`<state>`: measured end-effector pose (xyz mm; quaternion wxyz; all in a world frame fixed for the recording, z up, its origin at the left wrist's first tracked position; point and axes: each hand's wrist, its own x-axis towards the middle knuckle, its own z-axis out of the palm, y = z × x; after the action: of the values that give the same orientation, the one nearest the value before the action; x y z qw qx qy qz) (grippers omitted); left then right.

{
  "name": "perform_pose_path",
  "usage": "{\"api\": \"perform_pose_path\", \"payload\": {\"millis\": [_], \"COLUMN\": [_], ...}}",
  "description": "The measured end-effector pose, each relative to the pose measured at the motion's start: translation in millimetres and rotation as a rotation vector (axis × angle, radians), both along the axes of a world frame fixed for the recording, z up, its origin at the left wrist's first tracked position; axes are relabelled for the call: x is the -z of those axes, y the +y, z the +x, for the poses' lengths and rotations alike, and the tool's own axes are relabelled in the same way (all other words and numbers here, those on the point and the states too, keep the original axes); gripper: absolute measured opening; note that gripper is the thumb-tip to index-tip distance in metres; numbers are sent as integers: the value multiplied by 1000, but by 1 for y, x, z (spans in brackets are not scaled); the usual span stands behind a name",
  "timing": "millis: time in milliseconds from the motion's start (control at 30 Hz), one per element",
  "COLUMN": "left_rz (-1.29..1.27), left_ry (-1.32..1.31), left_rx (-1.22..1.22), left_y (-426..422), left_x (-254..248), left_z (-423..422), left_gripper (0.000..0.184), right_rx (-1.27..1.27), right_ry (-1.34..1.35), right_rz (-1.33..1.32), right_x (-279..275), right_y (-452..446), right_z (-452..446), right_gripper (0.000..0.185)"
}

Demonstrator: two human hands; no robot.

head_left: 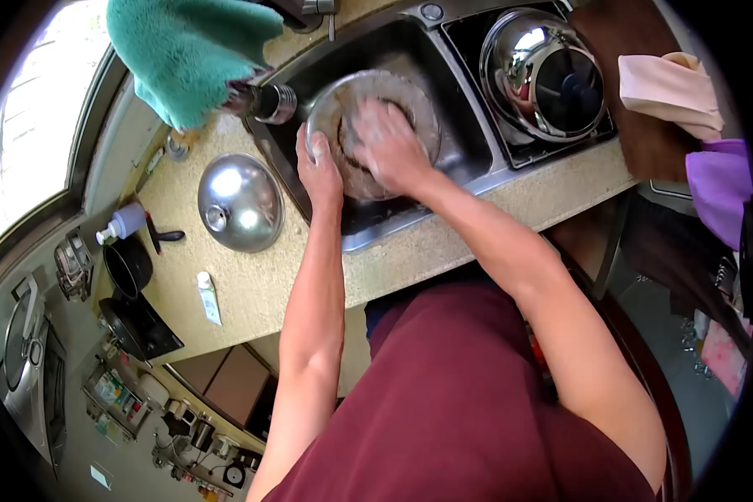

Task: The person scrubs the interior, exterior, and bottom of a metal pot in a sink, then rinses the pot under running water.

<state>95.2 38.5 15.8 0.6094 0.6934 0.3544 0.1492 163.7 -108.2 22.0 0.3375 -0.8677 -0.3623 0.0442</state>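
Over the sink [468,151] lies a wide, round, shallow vessel [422,109], greyish and shiny, with a dark brown ring of residue inside. Whether it is a pan or a lid I cannot tell. My left hand [320,171] grips its near-left rim, thumb over the edge and fingers underneath. Across its inner surface lies my right hand [385,146], the fingers smeared by motion. Anything under that palm is hidden. Close to my left hand, a dark bottle-like thing with a ribbed end [276,104] leans at the sink's left edge.
A domed metal lid [241,202] lies on the counter [251,293] left of the sink, near a small white tube [208,297]. A shiny pot [544,75] stands on the right rack. A green towel [188,54] hangs at upper left, near the tap [318,7].
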Motion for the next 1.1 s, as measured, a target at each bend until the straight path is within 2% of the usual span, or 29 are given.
{"api": "perform_pose_path", "payload": {"millis": [67, 100, 167, 200, 300, 333, 467, 533, 567, 633, 667, 700, 767, 800, 833, 900, 933, 967, 1033, 1067, 1100], "left_rz": [37, 34, 123, 62, 369, 303, 464, 917, 910, 1151, 1108, 1103, 1015, 1020, 1013, 1071, 1112, 1117, 1076, 1101, 1095], "left_ry": [24, 20, 55, 98, 168, 293, 222, 356, 367, 521, 497, 503, 476, 520, 523, 516, 509, 514, 533, 549, 553], "left_rx": [-8, -1, -26, -58, -11, -26, 12, 265, 266, 376, 379, 383, 387, 371, 365, 389, 377, 360, 383, 379, 372], "left_y": [-5, -4, 3, 6, 4, -4, 4, -5, -15, -36, -34, -36, -37, -38, -39, -41, -43, -43, -44, -45, -45], "left_x": [1, 1, 4, 4, 9, -12, 10, 4, -4, -18, -14, -16, -20, -21, -20, -23, -23, -24, -26, -26, -26], "left_z": [2, 0, 8, 5, 0, 8, 20, 21, 17, 17, 16, 12, 23, 26, 30, 25, 24, 25, 27, 27, 24], "left_gripper": [55, 55, 54, 55, 53, 52, 53, 57, 57, 59, 62, 62, 66, 69, 69, 69, 69, 69, 69, 73, 73], "right_rx": [195, 202, -74, -119, -48, -12, 37, 160, 154, 135, 95, 95, 301, 379, 401, 416, 313, 192, -232, -245, -184], "right_ry": [-82, -86, 7, -92, -196, -199, -200, -175, -165, 106, 353, 360, 100, 153, 159, 353, 446, 378, 115, 127, -15], "right_rz": [18, 16, -3, 13, -146, -128, -164, -171, -177, -29, -145, -148, 11, 92, 67, -138, -259, -307, -513, -517, -369], "right_x": [-8, -9, -11, -11, -16, -16, -22, -16, -14, -17, -25, -16, 7, 6, 16, -9, -24, -12, -6, -6, -9], "right_y": [20, 18, 12, 5, 7, 3, -42, -44, -36, -12, -10, -17, -35, -44, -50, -31, -17, -1, 29, 27, 23], "right_z": [5, -12, -44, -45, 1, 10, 10, 20, 32, 84, 100, 88, 58, 35, 20, 53, 85, 111, 140, 125, 106], "right_gripper": [46, 46, 43, 38, 36, 36, 37, 39, 39, 41, 45, 45, 51, 57, 60, 53, 44, 38, 33, 33, 36]}}
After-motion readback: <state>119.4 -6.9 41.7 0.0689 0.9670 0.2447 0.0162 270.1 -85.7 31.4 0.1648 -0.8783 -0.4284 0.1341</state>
